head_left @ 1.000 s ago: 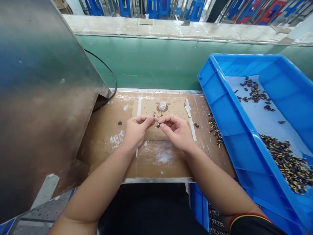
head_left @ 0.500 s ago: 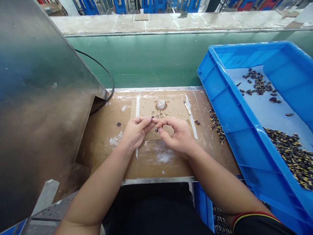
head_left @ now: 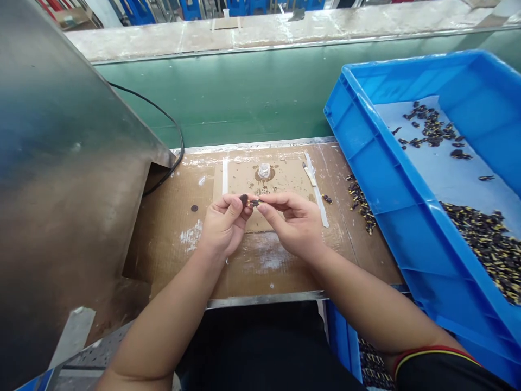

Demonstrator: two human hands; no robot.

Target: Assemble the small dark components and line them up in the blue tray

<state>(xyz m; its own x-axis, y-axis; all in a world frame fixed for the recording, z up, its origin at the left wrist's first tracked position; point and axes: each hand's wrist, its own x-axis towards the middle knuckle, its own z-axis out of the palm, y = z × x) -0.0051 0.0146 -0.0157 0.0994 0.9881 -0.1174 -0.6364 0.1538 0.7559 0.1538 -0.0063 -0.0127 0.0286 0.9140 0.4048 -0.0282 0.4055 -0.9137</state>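
Observation:
Between thumb and fingers of my left hand is a small dark round disc, tilted up on its edge. My right hand pinches a small black-and-yellow plastic piece by one end. The piece's other end reaches the disc and the left fingertips; whether they touch I cannot tell. Both hands are above a cardboard sheet taped to the bench. Behind them on the sheet stands a small clear cup in a wet, dark stain. Another dark disc lies to the left.
A large blue crate at the right holds many black-and-yellow pieces. More loose pieces lie beside it. A white-handled tool lies near the right tape strip. A metal housing and black cable bound the left.
My right hand has brought the black-and-yellow piece up from below, level with the disc. The disc in my left hand is turned so more of its face shows. The view has shifted slightly.

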